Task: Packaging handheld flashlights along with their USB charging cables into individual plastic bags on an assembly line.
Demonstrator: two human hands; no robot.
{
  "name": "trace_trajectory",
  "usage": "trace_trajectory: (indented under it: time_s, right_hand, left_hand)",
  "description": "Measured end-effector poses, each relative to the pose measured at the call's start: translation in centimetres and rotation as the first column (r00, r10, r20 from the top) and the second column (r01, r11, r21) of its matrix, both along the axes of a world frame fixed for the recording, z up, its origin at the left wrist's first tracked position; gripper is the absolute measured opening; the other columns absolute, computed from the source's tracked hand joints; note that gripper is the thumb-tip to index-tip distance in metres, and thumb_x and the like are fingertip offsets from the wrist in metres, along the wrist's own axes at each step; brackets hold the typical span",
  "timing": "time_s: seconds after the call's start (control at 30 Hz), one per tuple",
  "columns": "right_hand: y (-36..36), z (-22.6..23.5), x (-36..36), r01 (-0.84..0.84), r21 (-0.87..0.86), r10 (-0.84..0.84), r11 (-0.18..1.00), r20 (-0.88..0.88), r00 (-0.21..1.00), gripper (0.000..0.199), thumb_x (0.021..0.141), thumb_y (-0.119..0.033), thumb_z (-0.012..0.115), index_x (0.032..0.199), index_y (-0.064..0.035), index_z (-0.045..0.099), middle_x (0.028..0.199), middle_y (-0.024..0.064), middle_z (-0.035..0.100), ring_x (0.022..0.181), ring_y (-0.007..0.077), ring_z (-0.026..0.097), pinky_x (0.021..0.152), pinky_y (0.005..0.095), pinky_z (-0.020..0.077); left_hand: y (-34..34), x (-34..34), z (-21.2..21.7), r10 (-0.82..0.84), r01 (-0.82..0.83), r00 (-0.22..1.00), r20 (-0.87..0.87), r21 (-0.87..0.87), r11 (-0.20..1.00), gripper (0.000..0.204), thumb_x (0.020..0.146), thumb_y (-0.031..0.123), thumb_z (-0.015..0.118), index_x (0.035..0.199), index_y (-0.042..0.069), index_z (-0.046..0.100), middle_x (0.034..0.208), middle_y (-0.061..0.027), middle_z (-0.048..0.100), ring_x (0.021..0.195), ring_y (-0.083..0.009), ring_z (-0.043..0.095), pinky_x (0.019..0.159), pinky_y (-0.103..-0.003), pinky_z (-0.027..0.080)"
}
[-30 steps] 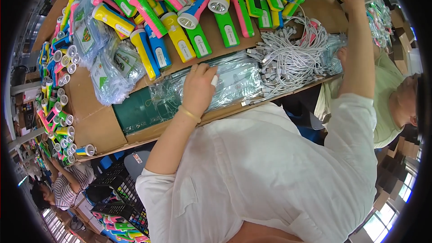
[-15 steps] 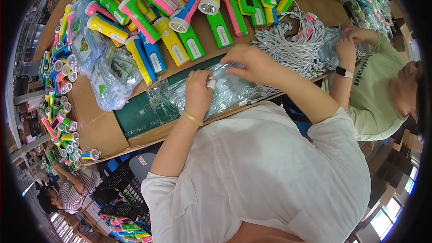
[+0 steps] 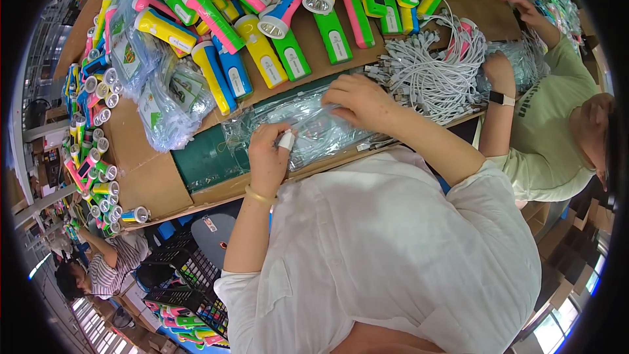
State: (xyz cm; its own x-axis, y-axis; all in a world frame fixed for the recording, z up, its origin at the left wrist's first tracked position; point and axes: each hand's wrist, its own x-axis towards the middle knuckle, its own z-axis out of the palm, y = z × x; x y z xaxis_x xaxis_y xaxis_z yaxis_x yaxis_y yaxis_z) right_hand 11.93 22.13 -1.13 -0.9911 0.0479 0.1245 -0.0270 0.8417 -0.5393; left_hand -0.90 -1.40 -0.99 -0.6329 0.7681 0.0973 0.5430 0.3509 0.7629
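A pile of thin clear plastic bags lies on the dark green board in front of me. At the left part of the pile is my left hand, its fingers bent together on the film and a white wrap around one digit. Over the far right part of the bags, my right hand rests with fingers stretched leftward and thumb apart, holding nothing that I can see. Its fingertips touch or hover just above the film; I cannot tell which.
Colourful flashlights are heaped along the far side. Bundled white cables lie to the right, filled plastic bags to the left. A co-worker's hand is beyond the cables. Black crates stand below the table's left edge.
My left hand has shifted left and slightly nearer across the bags. My right hand has come down closer to them. The co-worker's hands have moved apart.
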Motion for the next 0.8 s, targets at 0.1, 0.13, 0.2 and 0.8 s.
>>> trace_trajectory:
  time_s: [0.1, 0.13, 0.2, 0.8]
  right_hand:
    - [-2.2, 0.1, -1.5, -0.213, -0.201, 0.16, 0.956, -0.249, 0.955, 0.037, 0.081, -0.005, 0.074, 0.116, -0.0153, 0.068, 0.101, 0.0046, 0.063, 0.101, 0.0268, 0.062, 0.088, 0.0402, 0.0486]
    - [-2.5, 0.0, -1.8, -0.214, -0.2, 0.161, 0.956, -0.249, 0.955, 0.037, 0.081, -0.005, 0.074, 0.116, -0.0153, 0.068, 0.101, 0.0046, 0.063, 0.101, 0.0268, 0.062, 0.088, 0.0402, 0.0486]
    - [-2.8, -0.2, -2.1, -0.289, -0.194, 0.251, 0.937, -0.199, 0.947, 0.037, 0.08, -0.003, 0.073, 0.114, -0.0166, 0.068, 0.099, 0.0051, 0.063, 0.097, 0.0275, 0.063, 0.086, 0.0396, 0.0499]
    - [5.8, 4.3, -2.1, 0.044, -0.145, -0.049, 0.988, -0.029, 0.998, 0.028, 0.085, -0.008, 0.072, 0.113, -0.0117, 0.068, 0.1, 0.0087, 0.068, 0.092, 0.0302, 0.068, 0.079, 0.0411, 0.056]
  left_hand:
    - [0.0, 0.5, 0.1, 0.035, -0.036, 0.996, 0.084, 0.008, 0.999, 0.017, 0.082, -0.001, 0.071, 0.099, 0.0, 0.071, 0.092, -0.0155, 0.07, 0.086, -0.0293, 0.068, 0.079, -0.036, 0.053]
    - [0.0, 0.6, 0.2, 0.061, -0.064, 0.984, 0.165, 0.015, 0.998, 0.019, 0.081, -0.003, 0.07, 0.1, 0.0, 0.071, 0.093, -0.0152, 0.071, 0.088, -0.0308, 0.068, 0.081, -0.038, 0.053]
    - [-0.2, 0.5, 0.5, 0.065, -0.067, 0.98, 0.186, 0.006, 0.998, 0.02, 0.082, -0.004, 0.069, 0.101, 0.0, 0.071, 0.095, -0.0156, 0.072, 0.087, -0.0288, 0.069, 0.08, -0.035, 0.054]
    - [-2.0, 0.0, 0.7, -0.231, 0.244, 0.958, -0.172, 0.059, 0.968, 0.026, 0.074, -0.004, 0.07, 0.099, 0.004, 0.069, 0.096, -0.013, 0.066, 0.088, -0.0339, 0.065, 0.077, -0.041, 0.054]
